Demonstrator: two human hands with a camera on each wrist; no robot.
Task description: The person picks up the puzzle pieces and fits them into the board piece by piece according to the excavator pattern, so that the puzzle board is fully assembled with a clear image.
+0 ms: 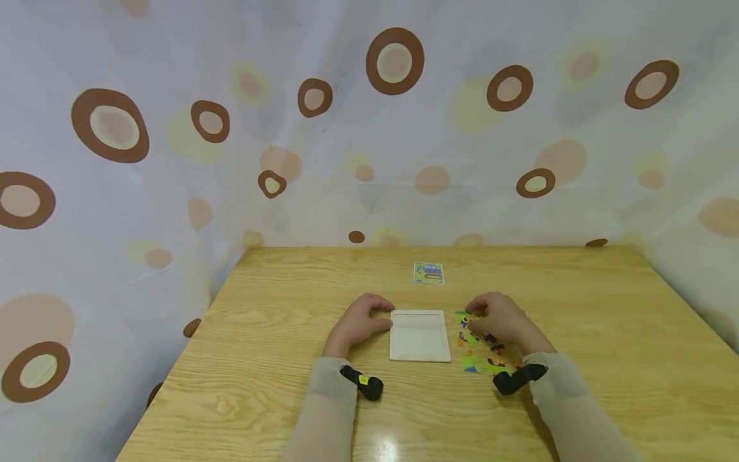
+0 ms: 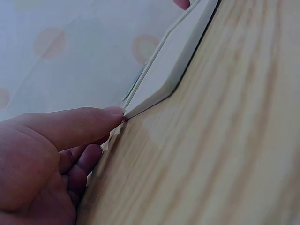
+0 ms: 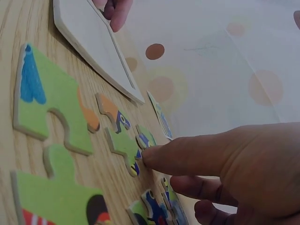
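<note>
As judged from how things lie, the puzzle is barely begun; no piece is seen seated in the white tray (image 1: 419, 337), whose recess is left bare on the table (image 1: 260, 333) between the two hands. All the puzzle pieces (image 1: 470, 361) in view are scattered to the right of the tray, apart from it; the fitting of every one of them is, it would seem, what is left to be done. Some pieces are partly hidden by the right hand and the black wrist camera (image 1: 518, 378), so a full count cannot be made.

The tray's left edge is touched by the left hand (image 1: 362, 319); its thumb and forefinger are held apart, and in the left wrist view the thumb tip is set against a corner of the tray while the other fingers are loosely bent.

The loose pieces are reached by the right hand (image 1: 503, 317); a small blue-and-green piece (image 3: 146, 136) is met by its thumb tip, but whether it is clamped between thumb and forefinger cannot be told. Behind the tray, well apart from both hands, a picture card (image 1: 429, 273) is laid face up; it is perhaps meant as a guide.
</note>
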